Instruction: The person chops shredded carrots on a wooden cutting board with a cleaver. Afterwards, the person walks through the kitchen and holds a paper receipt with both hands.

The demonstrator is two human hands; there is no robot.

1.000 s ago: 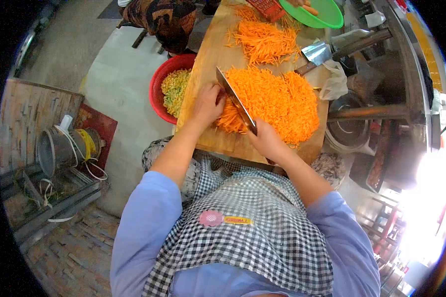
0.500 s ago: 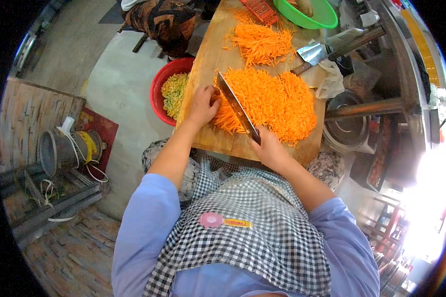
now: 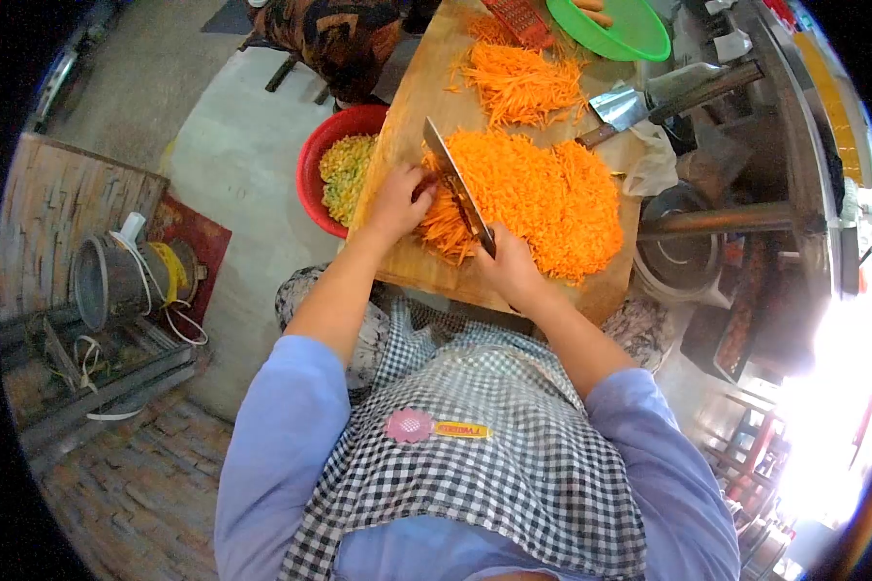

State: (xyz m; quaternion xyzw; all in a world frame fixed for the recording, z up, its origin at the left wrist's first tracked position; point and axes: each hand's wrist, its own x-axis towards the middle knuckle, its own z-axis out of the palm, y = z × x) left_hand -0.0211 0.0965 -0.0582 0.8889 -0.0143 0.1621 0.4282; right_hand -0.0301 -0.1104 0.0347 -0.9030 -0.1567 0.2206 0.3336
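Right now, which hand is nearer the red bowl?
Left. The left hand is just right of the red bowl, over the wooden board; the right hand is farther right, holding the knife.

the left upper arm [image 3: 279, 426] and the right upper arm [image 3: 644, 441] are angling outward, while the left forearm [image 3: 334, 290] and the right forearm [image 3: 588, 346] are slanting forward and inward. the two hands are lying near each other. the left hand [image 3: 400, 203] is resting farther forward, its back facing up, its fingers [image 3: 407, 174] curling in beside the thumb [image 3: 422, 200], their tips partly hiding from view. the right hand [image 3: 510, 268] is sitting nearer the body, clenching in a closed grip, its wrist [image 3: 541, 298] lying roughly in line with the right forearm.
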